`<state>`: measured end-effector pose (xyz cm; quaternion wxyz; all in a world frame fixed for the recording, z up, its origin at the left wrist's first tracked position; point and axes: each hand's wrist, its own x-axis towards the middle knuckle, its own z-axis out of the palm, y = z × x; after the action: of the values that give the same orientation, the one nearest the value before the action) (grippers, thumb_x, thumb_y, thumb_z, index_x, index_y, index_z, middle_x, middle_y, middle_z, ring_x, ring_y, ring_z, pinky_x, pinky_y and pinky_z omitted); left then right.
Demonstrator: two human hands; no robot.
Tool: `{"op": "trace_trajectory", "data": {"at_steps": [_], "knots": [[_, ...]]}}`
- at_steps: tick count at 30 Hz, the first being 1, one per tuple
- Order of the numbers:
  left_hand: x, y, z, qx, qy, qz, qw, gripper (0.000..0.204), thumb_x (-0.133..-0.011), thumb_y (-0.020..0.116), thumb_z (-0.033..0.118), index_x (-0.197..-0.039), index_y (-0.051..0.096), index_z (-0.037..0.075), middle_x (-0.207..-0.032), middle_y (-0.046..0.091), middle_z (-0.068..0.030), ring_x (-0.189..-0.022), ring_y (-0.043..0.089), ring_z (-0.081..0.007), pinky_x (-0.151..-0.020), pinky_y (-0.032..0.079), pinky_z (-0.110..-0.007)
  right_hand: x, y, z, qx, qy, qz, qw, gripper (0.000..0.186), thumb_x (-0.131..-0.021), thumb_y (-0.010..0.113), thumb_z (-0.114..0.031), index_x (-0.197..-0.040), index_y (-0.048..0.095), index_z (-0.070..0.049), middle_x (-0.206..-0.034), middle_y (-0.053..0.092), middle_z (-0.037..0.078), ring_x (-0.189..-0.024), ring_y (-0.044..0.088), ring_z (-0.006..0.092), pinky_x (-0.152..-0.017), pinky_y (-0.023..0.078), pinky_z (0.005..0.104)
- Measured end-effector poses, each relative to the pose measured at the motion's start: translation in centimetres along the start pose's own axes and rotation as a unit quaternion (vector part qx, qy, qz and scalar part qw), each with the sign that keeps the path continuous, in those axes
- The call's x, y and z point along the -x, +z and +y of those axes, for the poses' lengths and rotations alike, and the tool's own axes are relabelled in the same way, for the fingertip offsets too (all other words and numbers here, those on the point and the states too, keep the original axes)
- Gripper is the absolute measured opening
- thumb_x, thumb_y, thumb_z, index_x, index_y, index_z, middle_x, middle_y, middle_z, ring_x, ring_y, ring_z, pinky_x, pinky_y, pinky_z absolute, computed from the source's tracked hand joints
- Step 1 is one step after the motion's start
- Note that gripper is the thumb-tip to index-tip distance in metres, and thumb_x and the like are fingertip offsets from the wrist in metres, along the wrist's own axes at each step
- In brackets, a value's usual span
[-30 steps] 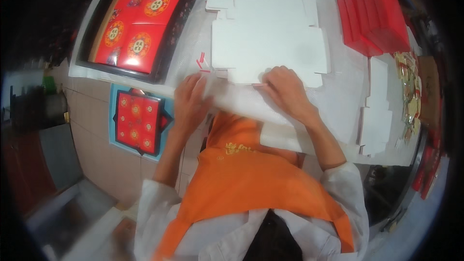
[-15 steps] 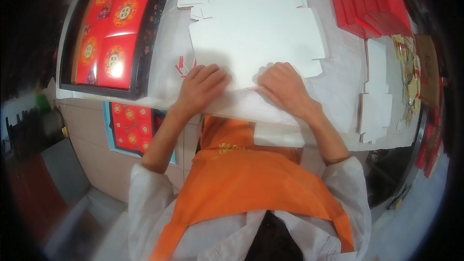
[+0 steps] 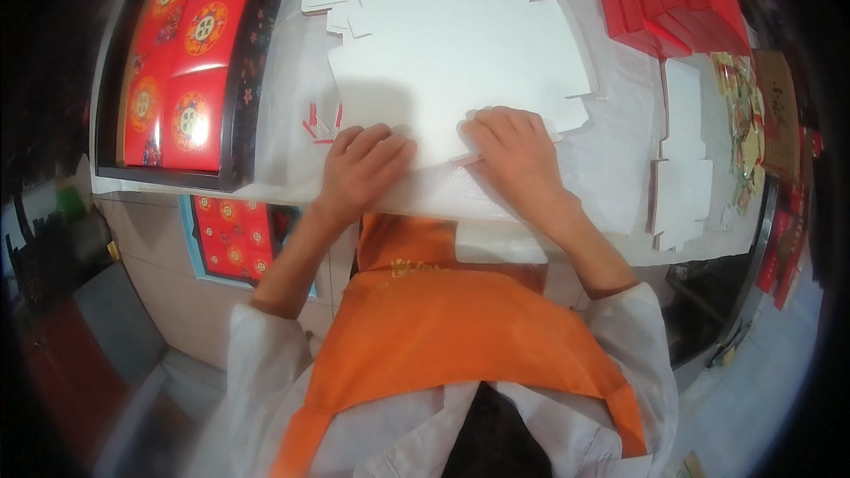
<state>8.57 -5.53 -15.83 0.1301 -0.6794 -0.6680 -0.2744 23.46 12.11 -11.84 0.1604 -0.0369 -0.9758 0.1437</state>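
A flat white cardboard box blank [image 3: 452, 62], die-cut with tabs and slots, lies spread on the table in front of me. My left hand [image 3: 367, 164] is at its near left corner, fingers curled over the edge. At the near right part of the same edge, my right hand [image 3: 513, 155] bends its fingers over the board, its thumb tucked low at the edge. A thin red line of the board's underside shows beside the right thumb. Small red-edged flaps [image 3: 320, 124] stick out just left of the blank. Both thumbs are partly hidden.
At left stands a dark tray [image 3: 235, 137] of red boxes with round gold emblems. Another red-patterned box [image 3: 235, 235] sits below the table. Red boxes [image 3: 668, 0] stand in a row at far right, near a narrow white cardboard blank [image 3: 682, 168] and shiny packets [image 3: 742, 115].
The whole view has shifted slightly, moving the table leftward and upward in the picture. My right hand's fingers are straighter and lie further over the blank; my left hand stays at its corner.
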Motion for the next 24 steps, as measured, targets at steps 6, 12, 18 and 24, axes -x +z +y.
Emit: {"op": "trace_trajectory", "data": {"at_steps": [6, 12, 18, 24], "knots": [[-0.9, 0.6, 1.3, 0.039, -0.161, 0.030, 0.986, 0.024, -0.064, 0.068, 0.009, -0.084, 0.057, 0.008, -0.086, 0.055, -0.0058, -0.085, 0.053, -0.0237, -0.070, 0.041, -0.035, -3.1, -1.6, 1.6, -0.059, 0.011, -0.150, 0.987, 0.017, -0.073, 0.062, -0.022, -0.080, 0.058, -0.006, -0.078, 0.056, 0.007, -0.079, 0.055, 0.0242, -0.068, 0.042, 0.0372], [-2.0, 0.1, -0.1, 0.147, -0.218, -0.043, 0.964, 0.015, -0.070, 0.065, 0.006, -0.082, 0.056, 0.007, -0.082, 0.054, -0.0077, -0.074, 0.050, -0.0255, -0.068, 0.038, -0.034, -8.8, -2.5, 4.6, -0.140, 0.013, -0.394, 0.909, 0.023, -0.078, 0.061, -0.028, -0.080, 0.055, -0.007, -0.068, 0.056, 0.010, -0.068, 0.054, 0.0276, -0.062, 0.040, 0.0385], [0.7, 1.8, 1.4, 0.031, -0.127, 0.044, 0.990, 0.024, -0.070, 0.066, 0.008, -0.092, 0.058, 0.006, -0.092, 0.056, -0.0083, -0.085, 0.052, -0.0251, -0.072, 0.038, -0.036, -4.0, -1.1, -0.6, 0.085, -0.076, -0.169, 0.979, 0.011, -0.069, 0.056, -0.009, -0.080, 0.054, -0.007, -0.077, 0.056, 0.005, -0.074, 0.056, 0.0211, -0.060, 0.045, 0.0324], [-0.5, -1.2, -0.6, 0.035, -0.056, 0.021, 0.998, 0.045, -0.070, 0.066, 0.008, -0.112, 0.050, 0.007, -0.109, 0.056, -0.0086, -0.102, 0.053, -0.0254, -0.089, 0.039, -0.040, -2.9, -2.8, 0.1, 0.057, -0.140, 0.012, 0.988, 0.014, -0.063, 0.056, -0.011, -0.076, 0.052, -0.009, -0.082, 0.053, 0.002, -0.081, 0.053, 0.0191, -0.069, 0.043, 0.0294]]}}
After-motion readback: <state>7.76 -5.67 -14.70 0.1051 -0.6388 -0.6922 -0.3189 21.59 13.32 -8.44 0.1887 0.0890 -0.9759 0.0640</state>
